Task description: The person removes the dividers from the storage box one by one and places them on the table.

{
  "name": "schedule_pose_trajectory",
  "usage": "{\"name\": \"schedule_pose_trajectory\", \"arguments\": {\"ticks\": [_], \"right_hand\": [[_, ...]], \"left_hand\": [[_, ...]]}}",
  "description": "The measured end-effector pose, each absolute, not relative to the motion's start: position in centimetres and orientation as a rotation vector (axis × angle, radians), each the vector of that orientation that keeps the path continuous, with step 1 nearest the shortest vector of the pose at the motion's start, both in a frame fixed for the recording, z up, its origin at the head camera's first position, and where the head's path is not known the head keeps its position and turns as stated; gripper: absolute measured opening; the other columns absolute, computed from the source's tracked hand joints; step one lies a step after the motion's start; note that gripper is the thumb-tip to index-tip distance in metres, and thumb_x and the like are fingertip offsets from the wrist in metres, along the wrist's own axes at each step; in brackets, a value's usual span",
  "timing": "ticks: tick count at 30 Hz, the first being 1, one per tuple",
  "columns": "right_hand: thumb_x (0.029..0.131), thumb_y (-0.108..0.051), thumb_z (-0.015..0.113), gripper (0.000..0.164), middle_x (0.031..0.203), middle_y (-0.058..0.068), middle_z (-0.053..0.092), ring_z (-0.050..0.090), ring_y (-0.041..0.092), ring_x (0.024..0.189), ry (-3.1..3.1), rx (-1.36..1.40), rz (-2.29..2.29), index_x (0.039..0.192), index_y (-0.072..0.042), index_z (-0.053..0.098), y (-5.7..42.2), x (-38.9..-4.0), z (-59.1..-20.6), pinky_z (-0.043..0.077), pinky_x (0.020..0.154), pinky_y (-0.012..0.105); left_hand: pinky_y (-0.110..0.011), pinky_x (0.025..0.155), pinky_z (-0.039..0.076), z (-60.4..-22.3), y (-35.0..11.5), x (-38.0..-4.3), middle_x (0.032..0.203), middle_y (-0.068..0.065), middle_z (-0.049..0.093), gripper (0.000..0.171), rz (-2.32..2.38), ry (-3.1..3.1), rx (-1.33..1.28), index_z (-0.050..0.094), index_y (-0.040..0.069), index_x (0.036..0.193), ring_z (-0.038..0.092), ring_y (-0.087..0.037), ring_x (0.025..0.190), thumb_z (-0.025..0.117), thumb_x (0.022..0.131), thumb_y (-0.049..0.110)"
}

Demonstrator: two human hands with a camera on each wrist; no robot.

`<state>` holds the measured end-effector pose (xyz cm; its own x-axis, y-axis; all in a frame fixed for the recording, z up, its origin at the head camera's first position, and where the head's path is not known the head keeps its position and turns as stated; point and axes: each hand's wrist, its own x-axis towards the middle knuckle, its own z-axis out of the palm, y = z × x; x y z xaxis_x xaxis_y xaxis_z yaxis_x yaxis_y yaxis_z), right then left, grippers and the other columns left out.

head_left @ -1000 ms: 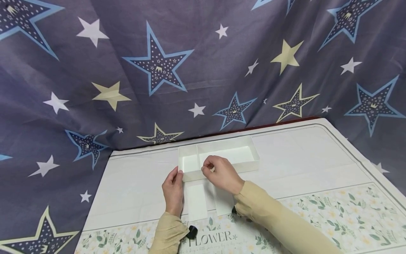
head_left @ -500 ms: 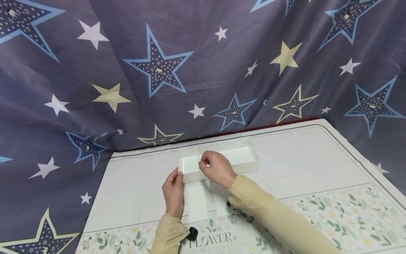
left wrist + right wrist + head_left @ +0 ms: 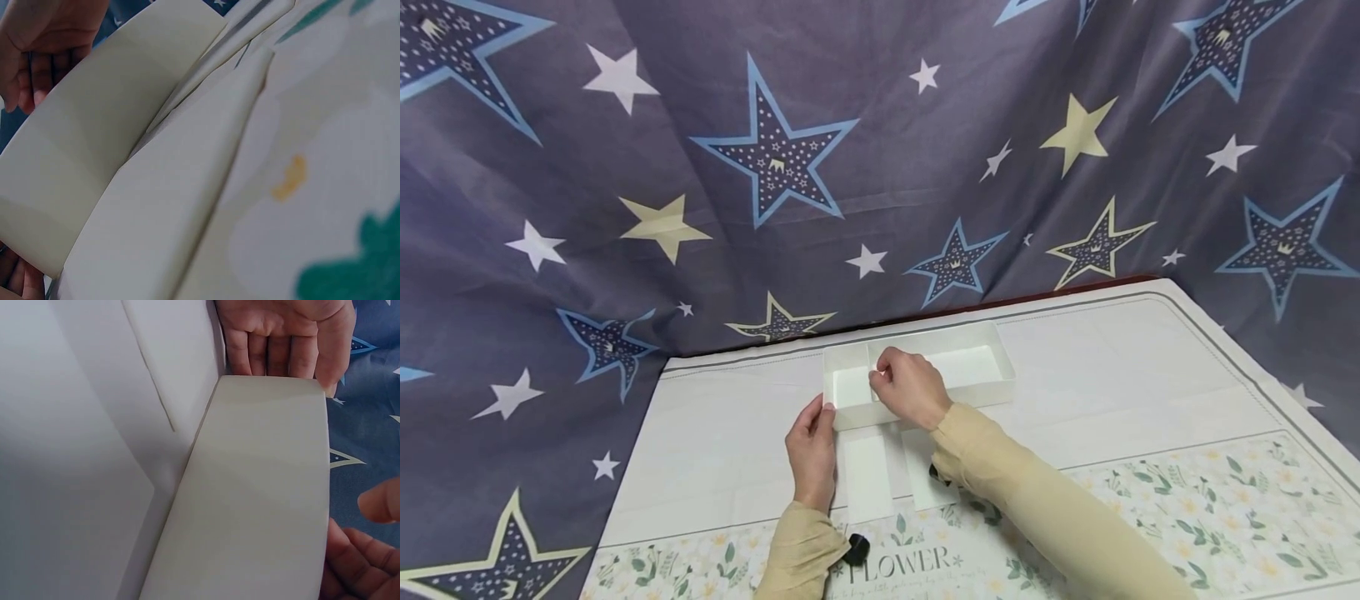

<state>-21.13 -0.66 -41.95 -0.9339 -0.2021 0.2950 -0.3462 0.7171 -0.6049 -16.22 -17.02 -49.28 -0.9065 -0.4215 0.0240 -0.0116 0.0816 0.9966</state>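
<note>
A shallow white rectangular box (image 3: 992,390) sits at the back of the table, with a thin white divider (image 3: 870,357) crossing it towards its left end. At the box's near left corner my left hand (image 3: 812,454) holds the wall, thumb at the rim and fingers along the outer side. My right hand (image 3: 913,387) reaches over the near wall and pinches the divider with curled fingers; its fingertips hide part of it. In the right wrist view the left hand (image 3: 281,337) grips the box's end, while the right hand's fingertips (image 3: 356,553) are partly behind the wall.
Two flat white strips, a left one (image 3: 867,479) and a right one (image 3: 921,471), lie in front of the box; the right sleeve overlaps the right one. A floral cloth (image 3: 1210,492) covers the table. A star-patterned curtain (image 3: 820,275) hangs behind it.
My right hand has shifted forward and slightly left, from the near wall to farther along the divider. The left hand, the box and the strips have stayed in place.
</note>
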Motion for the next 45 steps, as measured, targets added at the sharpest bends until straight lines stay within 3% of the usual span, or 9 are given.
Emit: {"name": "schedule_pose_trajectory", "arguments": {"ticks": [22, 45], "right_hand": [[0.087, -0.033, 0.065, 0.030, 0.056, -0.007, 0.055, 0.051, 0.014, 0.051, -2.815, 0.316, 0.938, 0.061, -0.020, 0.059, -1.6, -22.5, -42.2, 0.041, 0.047, 0.031], [0.086, -0.027, 0.062, 0.031, 0.054, -0.005, 0.054, 0.053, 0.016, 0.051, -2.846, 0.296, 0.862, 0.056, -0.021, 0.055, -2.6, -22.5, -43.0, 0.041, 0.046, 0.033]], "left_hand": [[-0.018, 0.083, 0.049, -49.6, -17.0, -16.4, 0.119, -0.008, 0.064, 0.038, -1.889, -2.068, 0.403, 0.062, 0.009, 0.126, 0.059, -0.015, 0.106, 0.060, 0.095, 0.030], [-0.016, 0.081, 0.049, -49.6, -17.0, -16.4, 0.117, -0.008, 0.064, 0.035, -1.889, -2.032, 0.419, 0.063, 0.008, 0.125, 0.059, -0.015, 0.105, 0.061, 0.094, 0.026]]}}
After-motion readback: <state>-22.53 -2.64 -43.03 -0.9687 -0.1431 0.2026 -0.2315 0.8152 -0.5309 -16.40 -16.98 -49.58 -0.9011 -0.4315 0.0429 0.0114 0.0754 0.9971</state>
